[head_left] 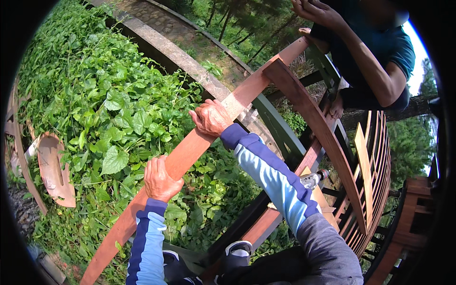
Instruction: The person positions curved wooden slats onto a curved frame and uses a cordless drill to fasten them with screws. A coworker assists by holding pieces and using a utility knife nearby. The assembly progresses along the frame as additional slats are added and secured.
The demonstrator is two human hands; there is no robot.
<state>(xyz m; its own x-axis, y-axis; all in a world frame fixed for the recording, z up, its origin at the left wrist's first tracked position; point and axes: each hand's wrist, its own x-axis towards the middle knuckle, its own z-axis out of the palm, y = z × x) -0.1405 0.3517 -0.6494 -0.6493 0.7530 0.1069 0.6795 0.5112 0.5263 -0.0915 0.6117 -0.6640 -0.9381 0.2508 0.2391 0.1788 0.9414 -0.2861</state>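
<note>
A long reddish-brown wooden plank (183, 154) runs slantwise from the lower left to the upper right over the plants. My left hand (161, 180) is closed over its edge around the middle. Farther up the same plank, my right hand (212, 117) grips it with the fingers curled over. Parts of my fingers are hidden beneath the wood. At the far end, a co-worker's hand (308, 32) touches the plank. A second, darker plank (323, 130) meets it near that end and slopes down to the right.
A co-worker (389, 61) crouches at the upper right. Dark green beams (280, 124) and a slatted wooden deck (380, 166) stand on the right. A clear and silvery cylindrical object (311, 179) lies by my right arm. Leafy plants (114, 118) spread left, beside a concrete ledge (178, 57).
</note>
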